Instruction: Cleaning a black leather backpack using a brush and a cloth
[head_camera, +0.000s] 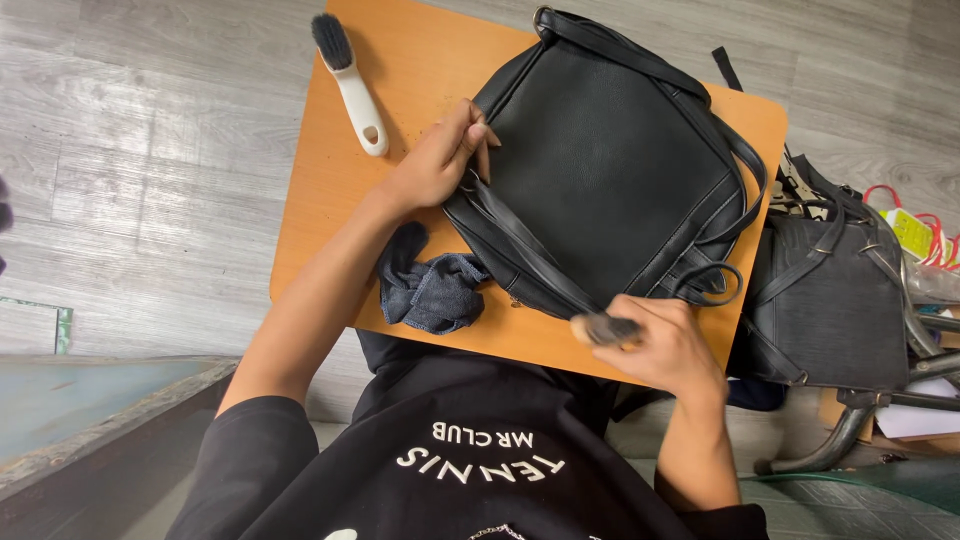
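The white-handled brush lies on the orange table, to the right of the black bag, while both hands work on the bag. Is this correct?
Not quite. In the head view the white-handled brush lies on the orange table to the left of the black bag, not the right. The left hand grips the bag's edge, and the right hand holds a small brush at it.

Wearer: black short-sleeved T-shirt (470, 470) | chest: white printed lettering | sleeves: end above the elbows | forearms: bare | left hand (435, 160), right hand (665, 345): no gloves, no rings visible

Bag (610, 170) on table (320, 200) (cloth (435, 290) left)
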